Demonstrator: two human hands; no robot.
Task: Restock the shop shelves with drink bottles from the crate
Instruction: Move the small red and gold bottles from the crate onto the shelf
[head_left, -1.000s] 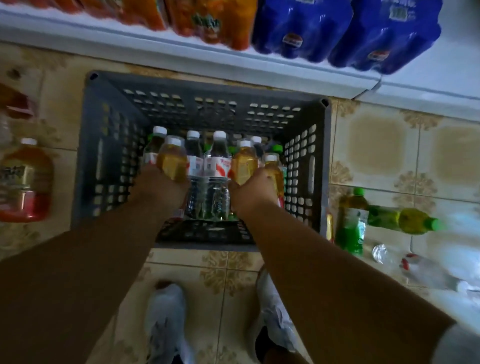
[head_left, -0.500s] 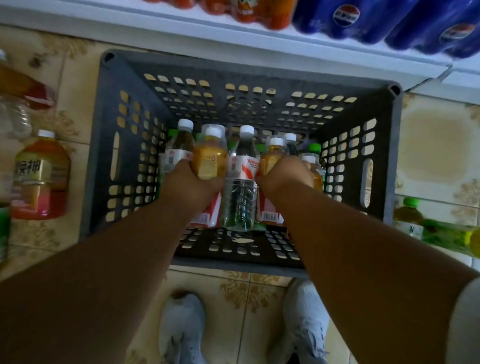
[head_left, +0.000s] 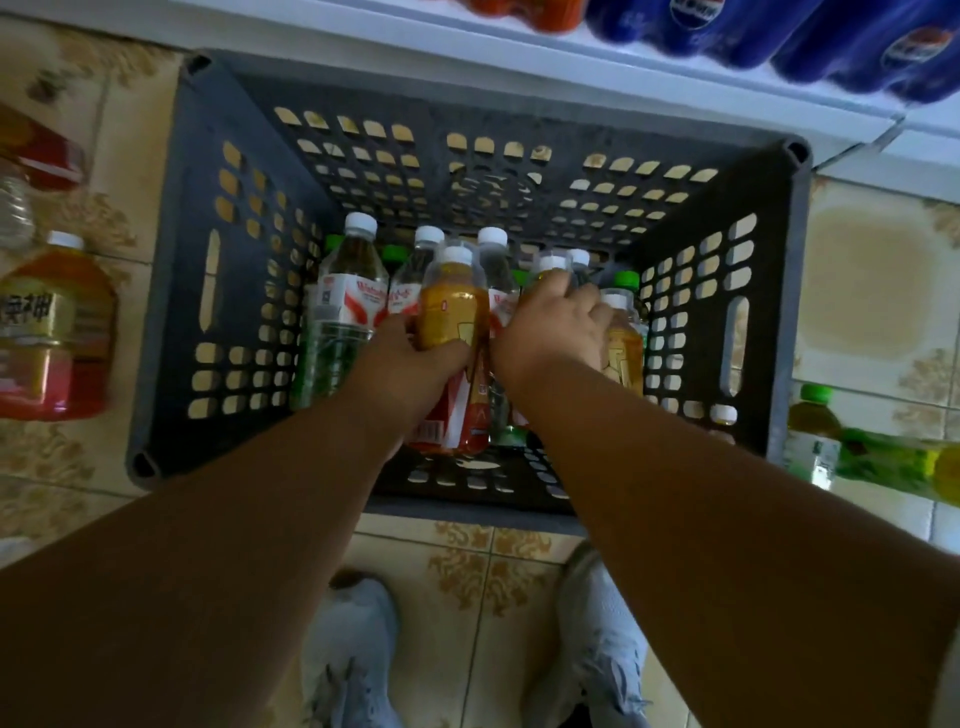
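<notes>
a patterned tile floor (head_left: 498, 566) runs up to a white shelf edge (head_left: 519, 57), with blue cola packs (head_left: 779, 36) on the shelf and the grey crate (head_left: 171, 312) set right against it. inside the crate, the left hand (head_left: 410, 364) is wrapped around an orange drink bottle (head_left: 452, 312), which now stands higher than the water bottle (head_left: 348, 306) beside it and hides part of the red-labelled ones behind. half a second ago that bottle sat level with its neighbours, so the lift looks to have begun and one bottle is on its way out. the right hand (head_left: 558, 327) has climbed from the bottle bodies to the cap of a second orange bottle (head_left: 621, 348), fingers curled over the tops; whether it truly grips one i cannot tell. most of the bottles remain in the crate, so restocking seems far from done. a large tea bottle (head_left: 57, 332) stands on the floor to the left of the crate.
</notes>
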